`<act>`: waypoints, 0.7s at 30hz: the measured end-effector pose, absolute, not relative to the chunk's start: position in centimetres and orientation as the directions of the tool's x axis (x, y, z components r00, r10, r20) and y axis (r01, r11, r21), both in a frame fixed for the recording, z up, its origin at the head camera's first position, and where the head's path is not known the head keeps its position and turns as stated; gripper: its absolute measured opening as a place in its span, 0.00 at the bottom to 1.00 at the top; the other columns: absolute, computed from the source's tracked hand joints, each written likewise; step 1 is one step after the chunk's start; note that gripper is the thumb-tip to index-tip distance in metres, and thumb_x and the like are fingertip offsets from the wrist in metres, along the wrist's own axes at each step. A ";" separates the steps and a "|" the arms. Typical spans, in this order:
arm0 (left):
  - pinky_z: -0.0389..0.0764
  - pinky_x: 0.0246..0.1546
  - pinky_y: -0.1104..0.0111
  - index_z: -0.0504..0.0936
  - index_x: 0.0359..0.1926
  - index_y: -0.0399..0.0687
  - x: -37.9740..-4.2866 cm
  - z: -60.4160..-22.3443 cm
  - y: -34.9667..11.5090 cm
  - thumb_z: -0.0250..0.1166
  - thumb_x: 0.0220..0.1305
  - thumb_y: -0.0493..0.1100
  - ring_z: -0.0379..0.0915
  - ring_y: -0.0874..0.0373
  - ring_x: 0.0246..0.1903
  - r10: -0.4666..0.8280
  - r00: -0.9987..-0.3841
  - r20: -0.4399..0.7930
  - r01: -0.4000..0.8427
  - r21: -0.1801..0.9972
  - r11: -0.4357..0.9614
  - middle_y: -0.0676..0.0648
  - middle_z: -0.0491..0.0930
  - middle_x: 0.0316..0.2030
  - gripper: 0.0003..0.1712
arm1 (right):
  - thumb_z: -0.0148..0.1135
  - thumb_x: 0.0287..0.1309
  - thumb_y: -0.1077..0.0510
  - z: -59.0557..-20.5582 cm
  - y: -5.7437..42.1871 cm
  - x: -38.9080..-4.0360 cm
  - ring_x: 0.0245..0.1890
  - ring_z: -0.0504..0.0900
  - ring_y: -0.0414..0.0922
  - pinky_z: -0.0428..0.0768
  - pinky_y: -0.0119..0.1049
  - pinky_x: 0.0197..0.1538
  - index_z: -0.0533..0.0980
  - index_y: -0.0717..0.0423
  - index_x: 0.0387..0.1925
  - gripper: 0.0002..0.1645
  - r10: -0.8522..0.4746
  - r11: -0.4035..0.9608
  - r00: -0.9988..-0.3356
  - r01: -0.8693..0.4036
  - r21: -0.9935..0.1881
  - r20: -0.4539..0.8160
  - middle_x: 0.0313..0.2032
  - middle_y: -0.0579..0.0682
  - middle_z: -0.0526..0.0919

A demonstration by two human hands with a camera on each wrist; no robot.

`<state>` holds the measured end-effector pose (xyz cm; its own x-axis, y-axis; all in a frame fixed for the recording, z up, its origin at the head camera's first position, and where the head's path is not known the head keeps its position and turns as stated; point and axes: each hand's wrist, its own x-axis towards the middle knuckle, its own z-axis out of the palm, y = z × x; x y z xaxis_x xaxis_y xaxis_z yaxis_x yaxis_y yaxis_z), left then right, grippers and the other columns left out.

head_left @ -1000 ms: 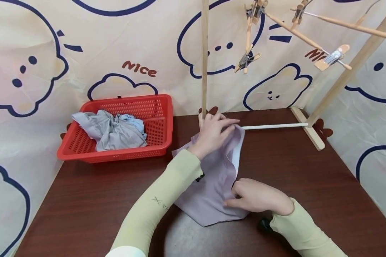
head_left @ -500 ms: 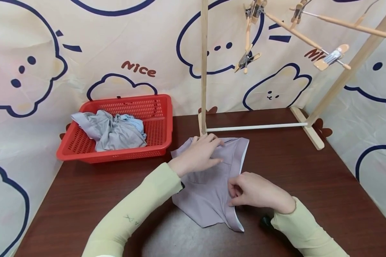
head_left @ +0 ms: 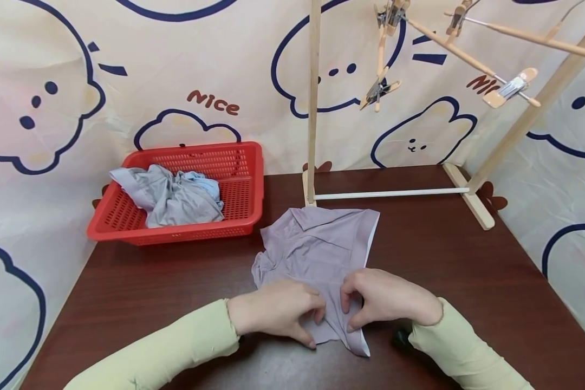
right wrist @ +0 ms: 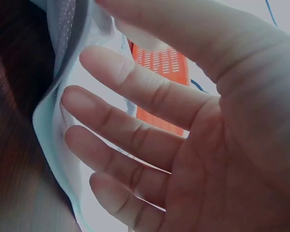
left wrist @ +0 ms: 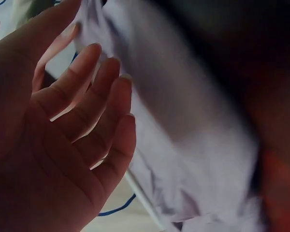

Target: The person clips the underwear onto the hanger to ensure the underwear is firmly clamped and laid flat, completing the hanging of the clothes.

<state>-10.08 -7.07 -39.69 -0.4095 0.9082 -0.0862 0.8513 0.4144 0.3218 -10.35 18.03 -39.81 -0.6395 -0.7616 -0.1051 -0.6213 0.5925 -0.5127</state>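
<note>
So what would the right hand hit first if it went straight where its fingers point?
Probably the mauve cloth, right by its fingers, then the left hand beyond. Depth is unclear; the fingers may be touching the cloth.

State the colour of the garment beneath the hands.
The garment is greyish mauve outside, seen best in the head view.

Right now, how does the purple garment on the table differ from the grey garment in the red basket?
The purple garment is mostly spread out on the table, while the grey garment is bunched in the red basket. The left hand and right hand are at the purple garment; neither touches the grey garment. Both garments are creased cloth.
</note>
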 end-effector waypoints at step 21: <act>0.65 0.23 0.83 0.83 0.29 0.59 -7.5 -41.2 -7.2 0.73 0.58 0.43 0.61 0.78 0.21 0.943 -0.322 -0.085 0.839 0.435 0.325 0.67 0.67 0.20 0.06 | 0.83 0.35 0.53 -40.2 18.9 -9.9 0.24 0.70 0.29 0.72 0.27 0.29 0.81 0.34 0.16 0.15 -0.750 0.615 -0.636 -0.567 -0.548 -0.184 0.21 0.29 0.73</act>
